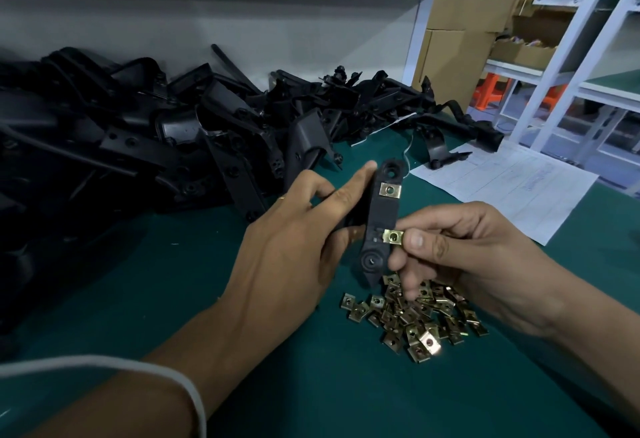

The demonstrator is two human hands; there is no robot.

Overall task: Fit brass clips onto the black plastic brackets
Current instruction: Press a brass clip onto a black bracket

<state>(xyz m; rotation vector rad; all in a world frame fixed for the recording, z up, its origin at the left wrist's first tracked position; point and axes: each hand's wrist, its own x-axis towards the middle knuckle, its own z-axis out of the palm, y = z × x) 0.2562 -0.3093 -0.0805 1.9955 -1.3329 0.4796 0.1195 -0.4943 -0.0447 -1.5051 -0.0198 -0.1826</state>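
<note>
The worktop (311, 385) has a dark green mat surface. A big messy heap of black plastic brackets (138, 126) fills the left and back. Near the front sits a loose pile of brass clips (415, 316). Off to the right lies a printed paper sheet (502, 185), with one bracket's end resting on it.

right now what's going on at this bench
A person is fitting small brass clips onto a long black plastic bracket. The left hand holds the bracket up over the green bench top. One clip already sits on its upper part. The right hand pinches a second clip against the bracket's edge. A heap of loose brass clips lies below, and a pile of black brackets behind.
</note>
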